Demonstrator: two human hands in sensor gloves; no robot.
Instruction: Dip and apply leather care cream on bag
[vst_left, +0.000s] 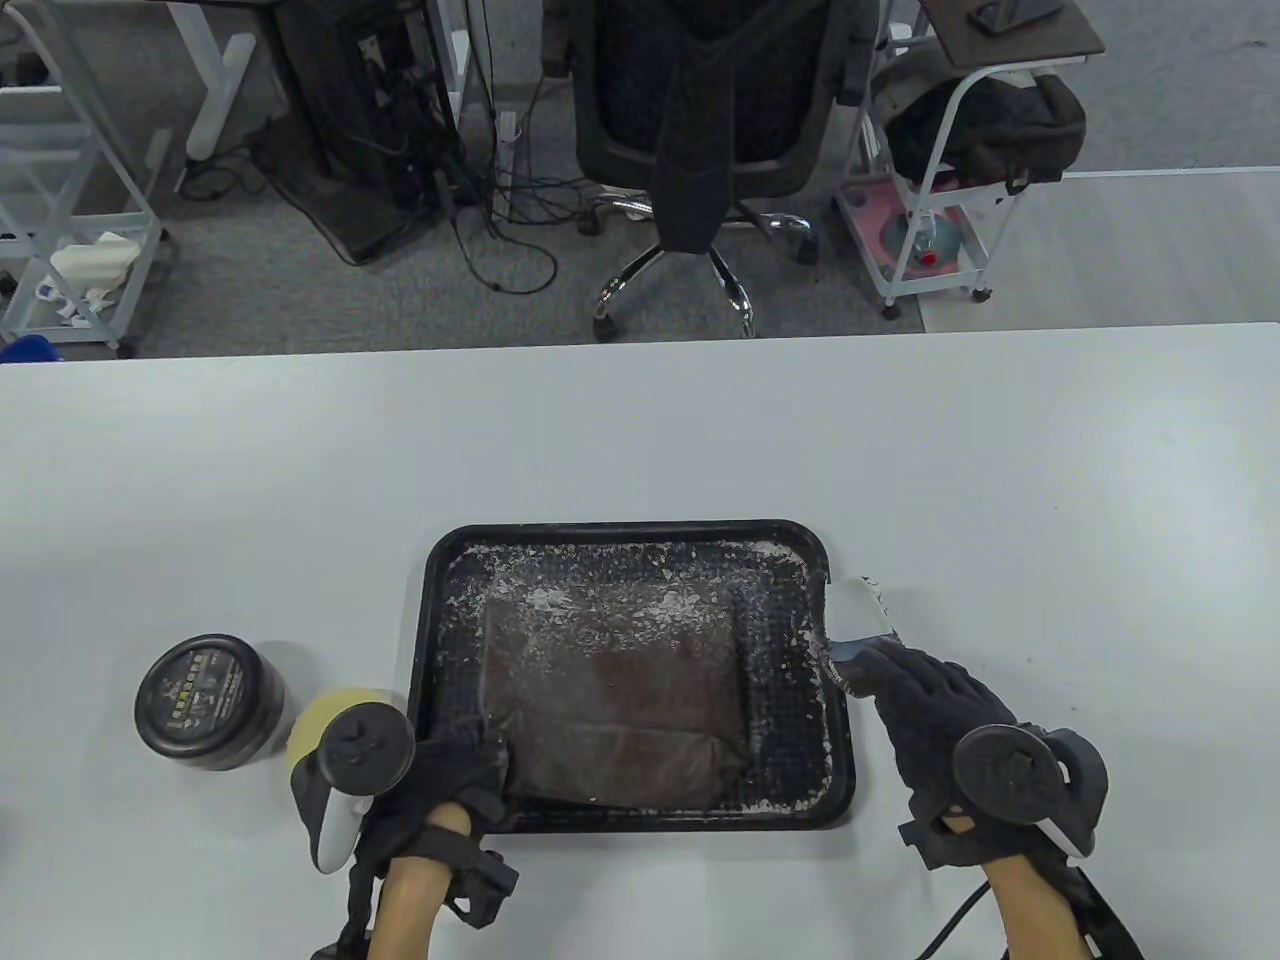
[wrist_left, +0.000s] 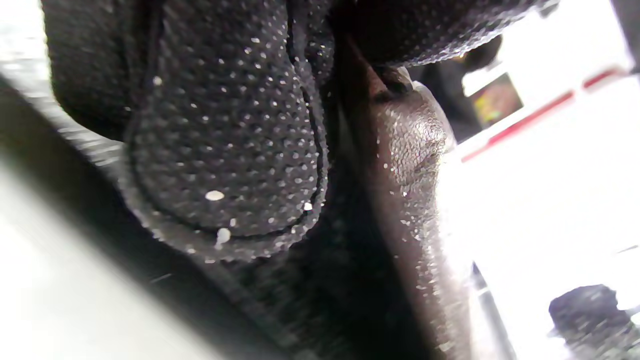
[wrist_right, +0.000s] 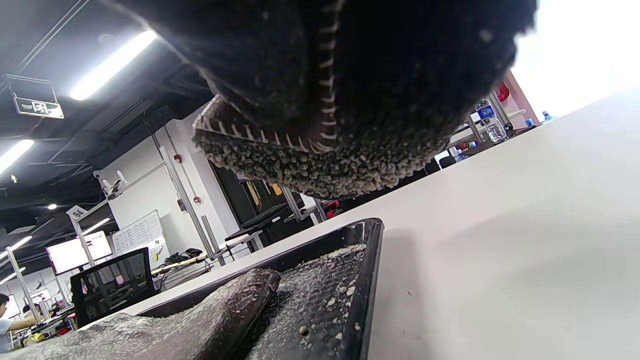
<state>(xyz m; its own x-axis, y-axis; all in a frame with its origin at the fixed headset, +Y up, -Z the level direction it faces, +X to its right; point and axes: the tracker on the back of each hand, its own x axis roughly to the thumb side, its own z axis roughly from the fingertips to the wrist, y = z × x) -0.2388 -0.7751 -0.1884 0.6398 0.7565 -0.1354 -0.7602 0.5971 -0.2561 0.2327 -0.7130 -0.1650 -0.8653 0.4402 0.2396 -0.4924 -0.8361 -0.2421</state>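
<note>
A brown leather bag (vst_left: 610, 680) smeared with white cream lies flat in a black tray (vst_left: 835, 720). My left hand (vst_left: 485, 755) grips the bag's near-left corner; in the left wrist view a gloved finger (wrist_left: 225, 150) lies against the brown leather (wrist_left: 410, 150). My right hand (vst_left: 875, 672) holds a white-and-grey tool (vst_left: 858, 615) just beyond the tray's right rim; what kind of tool it is I cannot tell. The right wrist view shows the crumb-covered glove (wrist_right: 340, 100) above the tray's rim (wrist_right: 370, 260) and the bag (wrist_right: 200, 315). A black cream jar (vst_left: 210, 702) stands left of the tray.
A yellow round thing (vst_left: 325, 715) sits between the jar and the tray, half hidden by my left tracker. White crumbs cover the tray floor. The white table (vst_left: 640, 430) stretches beyond the tray to its far edge. An office chair (vst_left: 690, 130) stands beyond that edge.
</note>
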